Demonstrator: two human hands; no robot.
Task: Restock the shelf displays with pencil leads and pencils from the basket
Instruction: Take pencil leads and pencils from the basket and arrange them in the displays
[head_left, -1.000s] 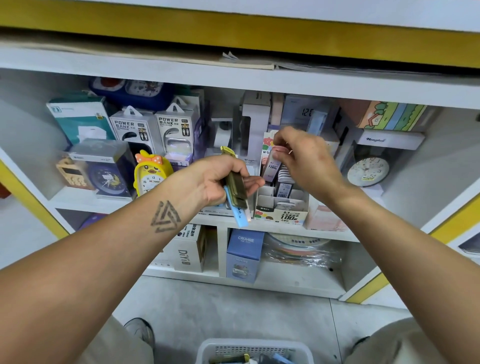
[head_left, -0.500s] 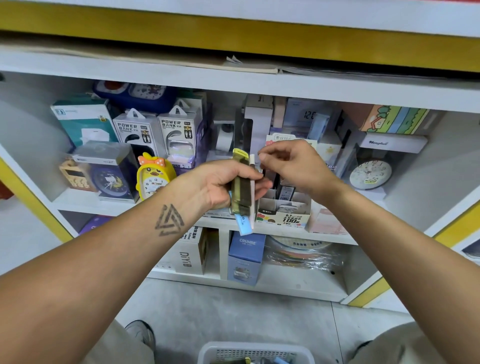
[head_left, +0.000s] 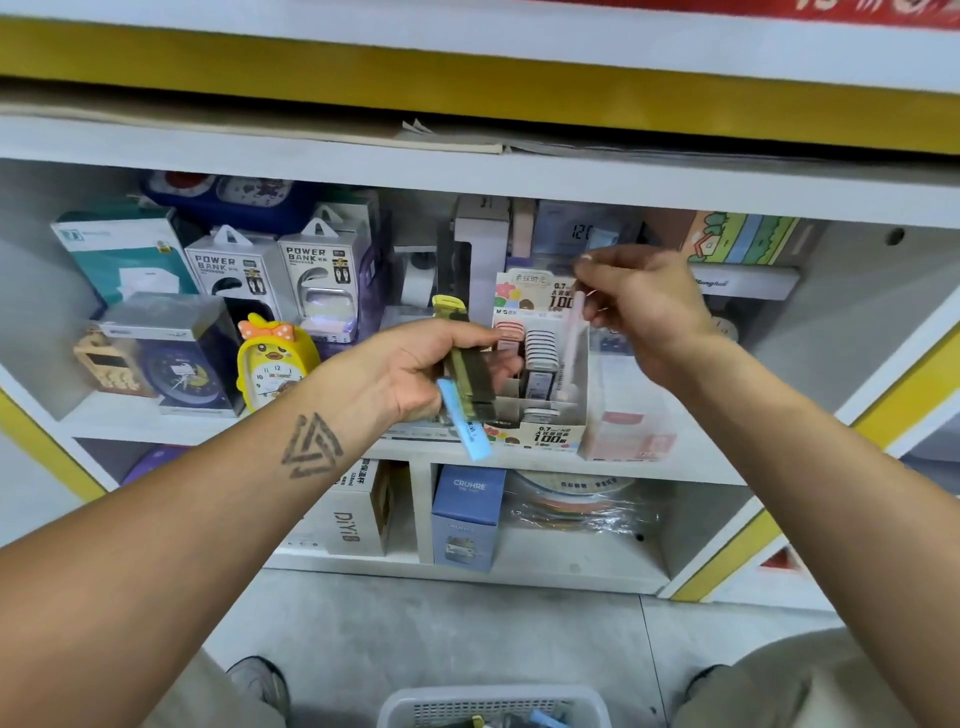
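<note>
A person's left hand (head_left: 415, 371) grips a small stack of slim lead cases (head_left: 467, 374), olive and blue, held upright in curled fingers just in front of the shelf. The right hand (head_left: 641, 306), raised slightly higher and to the right, pinches one pale pink lead case (head_left: 574, 338) between thumb and fingertips; it hangs down over the display box (head_left: 540, 431) of 0.7 leads on the middle shelf (head_left: 691, 462). A white basket (head_left: 493, 704) sits on the floor between the person's feet.
</note>
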